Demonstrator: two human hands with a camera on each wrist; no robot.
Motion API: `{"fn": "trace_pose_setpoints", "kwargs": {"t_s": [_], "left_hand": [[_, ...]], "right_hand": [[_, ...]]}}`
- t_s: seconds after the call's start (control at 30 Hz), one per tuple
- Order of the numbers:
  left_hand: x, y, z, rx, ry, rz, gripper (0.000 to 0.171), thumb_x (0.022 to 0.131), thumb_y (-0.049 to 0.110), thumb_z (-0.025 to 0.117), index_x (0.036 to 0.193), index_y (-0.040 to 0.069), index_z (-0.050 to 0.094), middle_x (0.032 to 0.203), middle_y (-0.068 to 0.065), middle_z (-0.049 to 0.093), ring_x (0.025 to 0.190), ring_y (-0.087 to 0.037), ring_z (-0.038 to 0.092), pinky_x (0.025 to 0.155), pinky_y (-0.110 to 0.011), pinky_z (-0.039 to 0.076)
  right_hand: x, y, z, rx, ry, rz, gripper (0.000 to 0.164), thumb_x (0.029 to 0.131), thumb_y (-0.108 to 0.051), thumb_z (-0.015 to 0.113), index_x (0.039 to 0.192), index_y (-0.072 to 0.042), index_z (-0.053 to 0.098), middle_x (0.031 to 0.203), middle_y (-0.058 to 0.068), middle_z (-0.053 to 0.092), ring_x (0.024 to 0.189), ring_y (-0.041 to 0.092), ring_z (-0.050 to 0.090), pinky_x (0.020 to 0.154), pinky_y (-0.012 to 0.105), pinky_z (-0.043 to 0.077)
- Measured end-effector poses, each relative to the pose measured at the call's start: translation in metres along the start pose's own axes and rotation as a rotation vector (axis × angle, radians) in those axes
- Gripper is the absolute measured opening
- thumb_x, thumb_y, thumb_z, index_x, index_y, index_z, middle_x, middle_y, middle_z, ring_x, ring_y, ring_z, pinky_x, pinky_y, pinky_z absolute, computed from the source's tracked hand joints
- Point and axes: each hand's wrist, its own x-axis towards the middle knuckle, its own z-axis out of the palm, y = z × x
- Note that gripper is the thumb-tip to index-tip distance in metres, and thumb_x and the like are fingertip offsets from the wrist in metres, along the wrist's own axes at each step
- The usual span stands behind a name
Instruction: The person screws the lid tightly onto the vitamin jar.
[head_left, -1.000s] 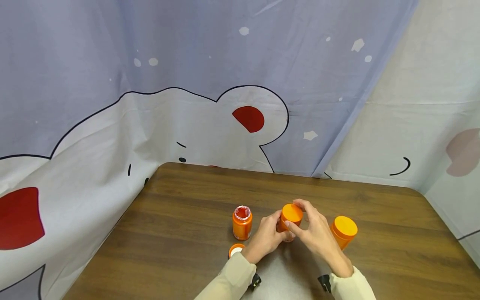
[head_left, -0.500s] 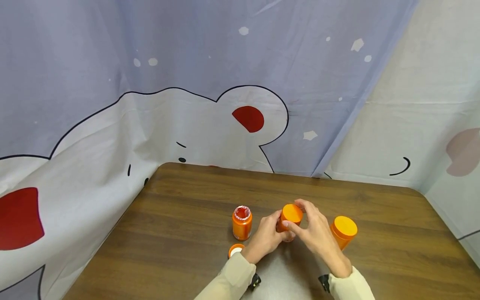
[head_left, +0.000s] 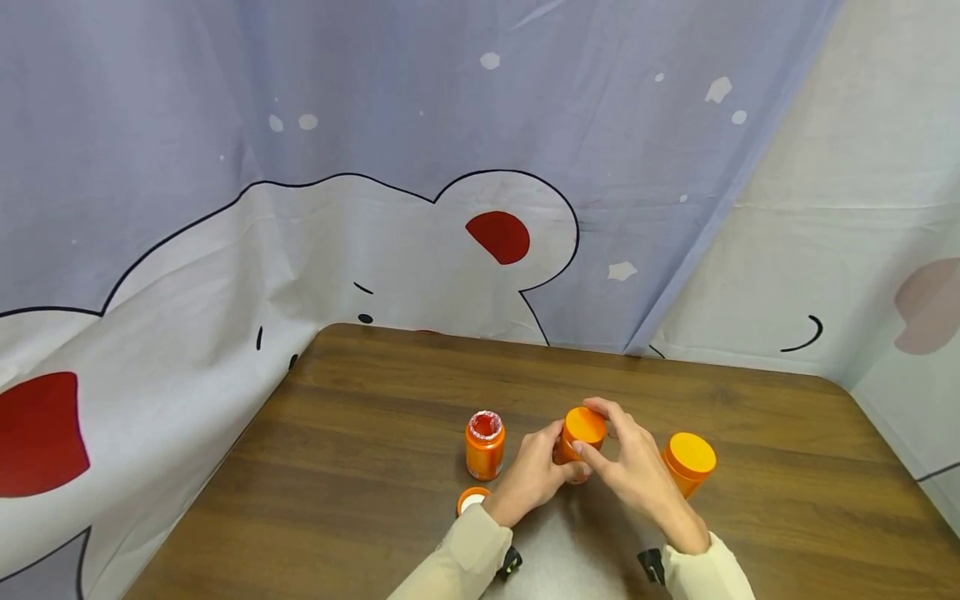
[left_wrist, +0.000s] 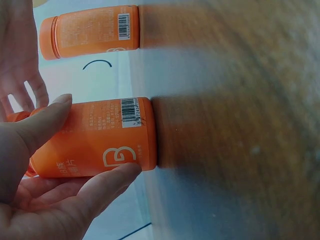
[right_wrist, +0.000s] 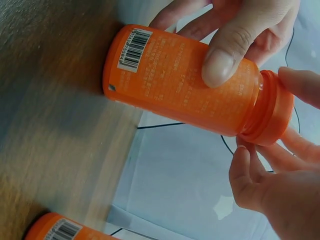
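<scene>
Very little is changing over this last second: the left hand (head_left: 532, 473) and the right hand (head_left: 637, 468) are staying at the middle bottle (right_wrist: 185, 90), and only the right fingertips are shifting slightly about its orange cap (right_wrist: 278, 112). The bottle is standing upright on the table (head_left: 360, 417), between the two other bottles. The left hand is gripping its body, with the thumb pressing on one side and fingers wrapping the other. The right hand is holding the cap from above, thumb and fingers spreading around its rim.

The cap is still sitting on the neck, so the work is apparently staying at this one fitting (whether the cap is turning, and which way, I cannot tell). The steady left grip is probably keeping the body from spinning under the right hand.

To the left, a lidless bottle (head_left: 484, 457) is standing with a ragged, silvery rim around its mouth. A loose cap (head_left: 472, 498) is lying near it, showing white inside, the left wrist partly hiding it. To the right, a capped bottle (head_left: 682, 471) is standing just beside the right forearm, with no hand gripping it.
</scene>
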Motion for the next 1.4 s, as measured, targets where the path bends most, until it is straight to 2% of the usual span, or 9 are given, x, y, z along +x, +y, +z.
{"fn": "trace_pose_setpoints", "kwargs": {"t_s": [0.23, 0.47, 0.57, 0.8, 1.03, 1.2, 1.4], "left_hand": [[-0.0004, 0.0003, -0.0006, 0.010, 0.003, 0.005, 0.051, 0.075, 0.032, 0.074, 0.117, 0.012, 0.056, 0.104, 0.003, 0.062, 0.088, -0.008, 0.058, 0.081, -0.024, 0.048], [-0.0013, 0.0001, -0.0008, -0.009, 0.012, 0.012, 0.050, 0.074, 0.030, 0.076, 0.116, 0.011, 0.057, 0.102, 0.003, 0.063, 0.087, -0.008, 0.057, 0.081, -0.025, 0.048], [-0.0012, 0.0004, -0.0011, -0.013, 0.017, 0.017, 0.048, 0.074, 0.028, 0.076, 0.115, 0.011, 0.057, 0.100, 0.004, 0.063, 0.085, -0.008, 0.057, 0.080, -0.024, 0.048], [-0.0006, 0.0014, -0.0014, 0.006, 0.017, 0.025, 0.049, 0.074, 0.027, 0.076, 0.116, 0.011, 0.057, 0.100, 0.004, 0.063, 0.085, -0.006, 0.057, 0.082, -0.024, 0.048], [-0.0003, 0.0017, -0.0009, 0.007, 0.003, 0.015, 0.053, 0.074, 0.027, 0.076, 0.120, 0.011, 0.055, 0.104, 0.003, 0.063, 0.089, -0.007, 0.058, 0.083, -0.024, 0.047], [-0.0001, 0.0023, -0.0006, 0.002, 0.008, 0.010, 0.051, 0.075, 0.028, 0.076, 0.118, 0.011, 0.056, 0.103, 0.003, 0.063, 0.088, -0.007, 0.058, 0.082, -0.024, 0.048], [-0.0005, 0.0011, -0.0005, -0.002, 0.009, 0.006, 0.050, 0.074, 0.030, 0.076, 0.116, 0.012, 0.057, 0.102, 0.004, 0.063, 0.087, -0.007, 0.057, 0.081, -0.024, 0.048]], "right_hand": [[0.0010, 0.0001, 0.0003, -0.015, 0.008, 0.000, 0.056, 0.075, -0.014, 0.075, 0.124, -0.005, 0.049, 0.118, 0.009, 0.058, 0.104, 0.023, 0.056, 0.082, 0.044, 0.048], [0.0014, -0.0005, 0.0034, -0.069, 0.062, -0.034, 0.056, 0.073, -0.018, 0.078, 0.121, -0.004, 0.052, 0.115, 0.012, 0.059, 0.100, 0.024, 0.056, 0.079, 0.044, 0.049], [0.0019, -0.0003, 0.0045, -0.095, 0.078, -0.041, 0.058, 0.071, -0.020, 0.079, 0.120, -0.003, 0.053, 0.115, 0.012, 0.059, 0.100, 0.026, 0.055, 0.081, 0.045, 0.047], [0.0015, 0.0003, 0.0024, -0.080, 0.029, 0.014, 0.072, 0.070, -0.038, 0.077, 0.128, -0.008, 0.047, 0.123, 0.011, 0.054, 0.109, 0.028, 0.049, 0.090, 0.051, 0.038], [-0.0008, 0.0008, -0.0020, 0.012, -0.031, -0.020, 0.059, 0.078, -0.014, 0.073, 0.130, -0.011, 0.045, 0.126, 0.007, 0.052, 0.112, 0.024, 0.050, 0.091, 0.048, 0.042], [-0.0005, 0.0015, -0.0014, -0.002, -0.016, -0.025, 0.054, 0.079, -0.014, 0.072, 0.127, -0.012, 0.047, 0.122, 0.006, 0.055, 0.107, 0.021, 0.051, 0.086, 0.046, 0.045], [0.0014, 0.0008, 0.0021, -0.065, 0.045, -0.047, 0.057, 0.074, -0.016, 0.077, 0.123, -0.006, 0.050, 0.117, 0.009, 0.057, 0.103, 0.023, 0.050, 0.084, 0.046, 0.043]]}}
